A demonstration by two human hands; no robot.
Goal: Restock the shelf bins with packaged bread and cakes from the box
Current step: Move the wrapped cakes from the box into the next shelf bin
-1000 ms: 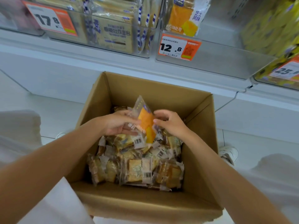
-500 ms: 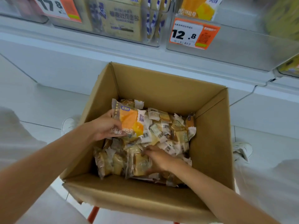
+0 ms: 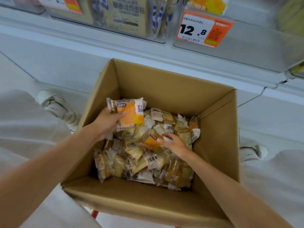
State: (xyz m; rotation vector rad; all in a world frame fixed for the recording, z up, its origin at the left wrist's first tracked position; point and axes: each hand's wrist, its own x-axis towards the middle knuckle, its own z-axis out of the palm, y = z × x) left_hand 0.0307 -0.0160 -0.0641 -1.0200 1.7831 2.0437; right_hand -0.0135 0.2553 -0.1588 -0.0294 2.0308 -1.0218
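Observation:
An open cardboard box (image 3: 172,83) stands below the shelf, filled with several small wrapped bread and cake packs (image 3: 141,163). My left hand (image 3: 107,123) grips an orange toast packet (image 3: 130,115) at the box's left side, thumb over its front. My right hand (image 3: 172,143) is down among the packs and pinches a second orange packet (image 3: 152,140) that lies tilted on the pile. Above, a clear shelf bin (image 3: 256,45) carries an orange 12.8 price tag (image 3: 203,28) and holds the same orange packets at its top edge.
To the left, another clear bin (image 3: 131,18) holds beige toast bags. A white shelf ledge (image 3: 98,45) runs under the bins. My white shoes (image 3: 54,102) and trouser legs flank the box on a white floor. An orange stool leg (image 3: 94,213) shows beneath the box.
My left hand has kept the first orange packet, now held upright at the left. My right hand went down into the pile, then moved up and right, taking hold of a second orange packet.

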